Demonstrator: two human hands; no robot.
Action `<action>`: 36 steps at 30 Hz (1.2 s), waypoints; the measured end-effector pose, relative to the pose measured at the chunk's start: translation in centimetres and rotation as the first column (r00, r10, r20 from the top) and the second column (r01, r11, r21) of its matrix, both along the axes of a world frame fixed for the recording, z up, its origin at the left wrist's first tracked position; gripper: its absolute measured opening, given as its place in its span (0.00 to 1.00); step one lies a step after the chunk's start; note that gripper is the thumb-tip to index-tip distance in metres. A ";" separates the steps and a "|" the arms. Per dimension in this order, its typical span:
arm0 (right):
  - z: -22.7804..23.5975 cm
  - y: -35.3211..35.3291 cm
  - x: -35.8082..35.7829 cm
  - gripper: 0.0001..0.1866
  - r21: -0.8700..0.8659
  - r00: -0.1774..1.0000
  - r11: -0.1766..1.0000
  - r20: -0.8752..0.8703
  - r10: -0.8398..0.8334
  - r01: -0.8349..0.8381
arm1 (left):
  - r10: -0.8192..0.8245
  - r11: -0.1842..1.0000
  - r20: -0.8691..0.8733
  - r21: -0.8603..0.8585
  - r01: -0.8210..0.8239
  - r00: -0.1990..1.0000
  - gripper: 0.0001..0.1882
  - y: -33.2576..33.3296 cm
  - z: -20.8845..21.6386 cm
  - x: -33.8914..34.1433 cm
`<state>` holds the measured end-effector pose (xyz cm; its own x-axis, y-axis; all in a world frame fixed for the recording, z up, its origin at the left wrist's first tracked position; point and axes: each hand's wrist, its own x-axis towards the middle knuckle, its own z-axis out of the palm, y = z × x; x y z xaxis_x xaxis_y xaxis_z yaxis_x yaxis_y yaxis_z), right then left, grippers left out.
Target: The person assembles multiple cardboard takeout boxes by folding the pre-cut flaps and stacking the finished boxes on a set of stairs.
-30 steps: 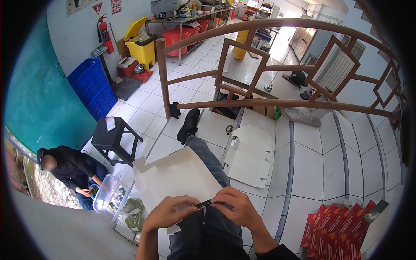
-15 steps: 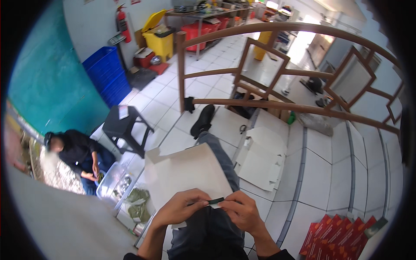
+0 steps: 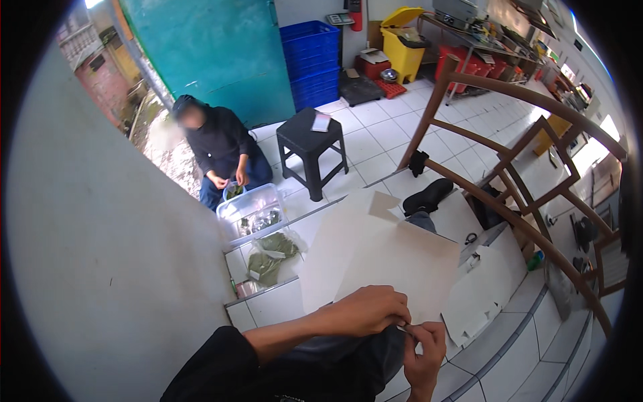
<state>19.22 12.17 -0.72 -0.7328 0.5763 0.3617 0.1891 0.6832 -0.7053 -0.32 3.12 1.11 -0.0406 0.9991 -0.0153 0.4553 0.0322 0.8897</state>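
Observation:
My left hand (image 3: 368, 309) is closed, thumb and fingers pinched together above my lap. Just beside it, my right hand (image 3: 425, 348) is also closed, its fingertips meeting those of the left. Between them they hold a small dark green strip, now almost wholly hidden by the fingers. A large pale cardboard sheet (image 3: 395, 258) lies across my legs, directly beyond both hands, with its near edge under them.
A flattened white carton (image 3: 487, 295) and scissors (image 3: 471, 238) lie on the tiled steps at right, below a brown railing (image 3: 469, 181). Bagged green material (image 3: 273, 260) sits left, near a clear tub (image 3: 251, 213). Beyond are a seated co-worker (image 3: 218, 144) and black stool (image 3: 311, 137).
My view has swung left, so the co-worker and stool appear nearer the middle and the red boxes have left view. My hands have drawn closer together, covering the green strip.

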 end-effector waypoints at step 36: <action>1.4 -1.7 -4.0 0.16 -0.521 0.942 0.847 -0.219 -0.254 0.108 | 0.194 0.798 0.071 0.568 -0.200 0.978 0.28 1.4 -3.1 0.6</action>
